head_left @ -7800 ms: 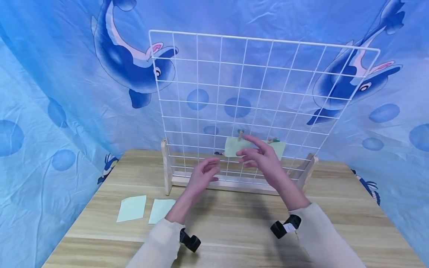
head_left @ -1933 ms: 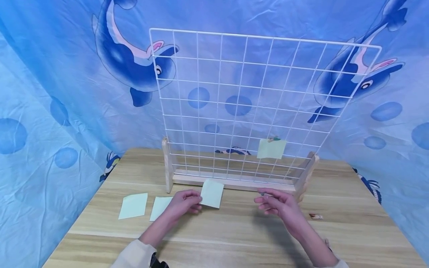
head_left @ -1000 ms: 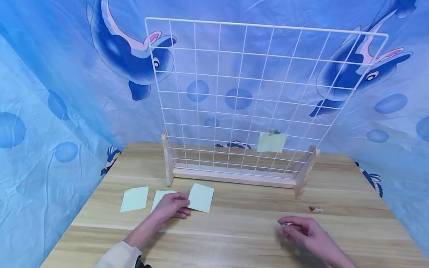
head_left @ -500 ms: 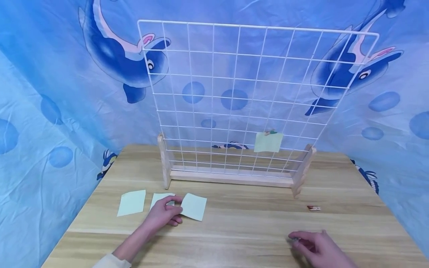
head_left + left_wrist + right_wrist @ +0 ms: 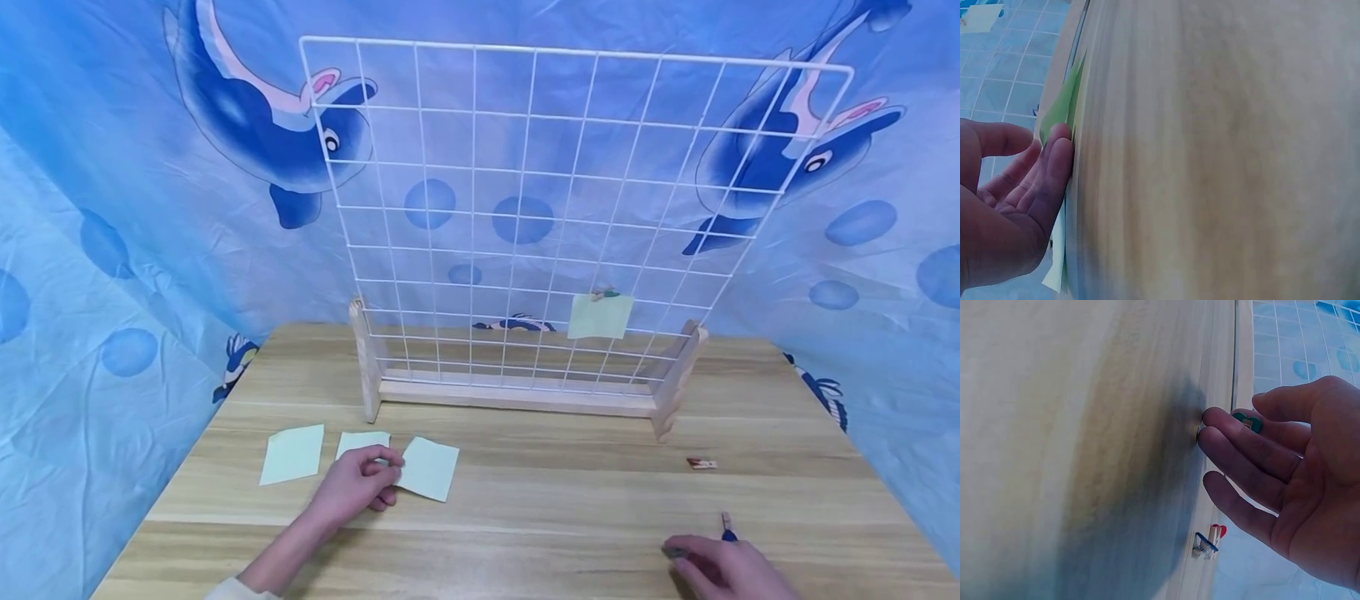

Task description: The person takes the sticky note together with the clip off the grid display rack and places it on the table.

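My left hand (image 5: 356, 483) pinches the left edge of a pale green sticky note (image 5: 431, 469), which lies low over the wooden table. In the left wrist view the note (image 5: 1063, 103) is seen nearly edge-on at the fingertips. At the lower right, my right hand (image 5: 723, 571) holds a small clothespin with a green heart (image 5: 1247, 422) between thumb and index finger, fingertips close to the table. Beside this hand lies a clothespin with a blue decoration (image 5: 727, 527), partly hidden by the hand. Farther back rests a clothespin with a red decoration (image 5: 702, 463).
A white wire grid (image 5: 517, 175) stands in a wooden base (image 5: 517, 398) at the back. Another green note (image 5: 600, 317) hangs on it under a clothespin. Two more notes lie at the left, one flat (image 5: 292, 454), one partly behind my left hand (image 5: 363, 440).
A note and clothespin left of the hanging note have come off the grid. My left hand has lowered the note leftward; my right hand has carried the green-heart clothespin toward the table's front right.
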The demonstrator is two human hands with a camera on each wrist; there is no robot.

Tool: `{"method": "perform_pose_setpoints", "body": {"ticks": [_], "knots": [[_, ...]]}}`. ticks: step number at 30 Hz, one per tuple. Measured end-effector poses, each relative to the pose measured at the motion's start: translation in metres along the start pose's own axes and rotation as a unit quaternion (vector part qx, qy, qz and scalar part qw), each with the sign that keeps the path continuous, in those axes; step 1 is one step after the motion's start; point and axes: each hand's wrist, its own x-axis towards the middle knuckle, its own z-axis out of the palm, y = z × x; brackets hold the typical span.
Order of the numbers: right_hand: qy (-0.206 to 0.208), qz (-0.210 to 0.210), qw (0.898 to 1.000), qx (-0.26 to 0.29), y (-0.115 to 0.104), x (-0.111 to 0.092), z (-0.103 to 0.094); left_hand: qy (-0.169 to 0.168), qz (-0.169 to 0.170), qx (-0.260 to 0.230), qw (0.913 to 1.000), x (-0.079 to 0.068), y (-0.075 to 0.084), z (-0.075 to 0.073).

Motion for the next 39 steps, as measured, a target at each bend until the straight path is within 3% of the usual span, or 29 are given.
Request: {"method": "perform_pose_setpoints", "body": {"ticks": [3, 7, 14, 23, 32, 39], "knots": [[0.007, 0.017, 1.0, -0.008, 0.002, -0.001, 0.001, 0.024, 0.021, 0.048, 0.9984, -0.001, 0.003, 0.001], [0.016, 0.027, 0.999, -0.022, 0.003, -0.002, 0.001, 0.064, 0.05, 0.121, 0.9894, -0.002, 0.006, 0.003], [0.025, 0.041, 0.998, -0.036, 0.006, -0.005, 0.004, 0.102, 0.051, 0.187, 0.9757, -0.005, 0.008, 0.003], [0.016, 0.031, 0.999, -0.037, 0.011, -0.003, 0.002, 0.123, 0.067, 0.165, 0.9763, -0.005, 0.007, 0.0], [0.021, 0.045, 0.998, -0.033, 0.008, -0.001, 0.003, 0.114, 0.061, 0.146, 0.9808, -0.005, 0.01, 0.0], [0.013, 0.013, 1.0, -0.021, 0.007, -0.002, -0.003, 0.109, 0.06, 0.142, 0.982, -0.004, 0.009, 0.0]]}}
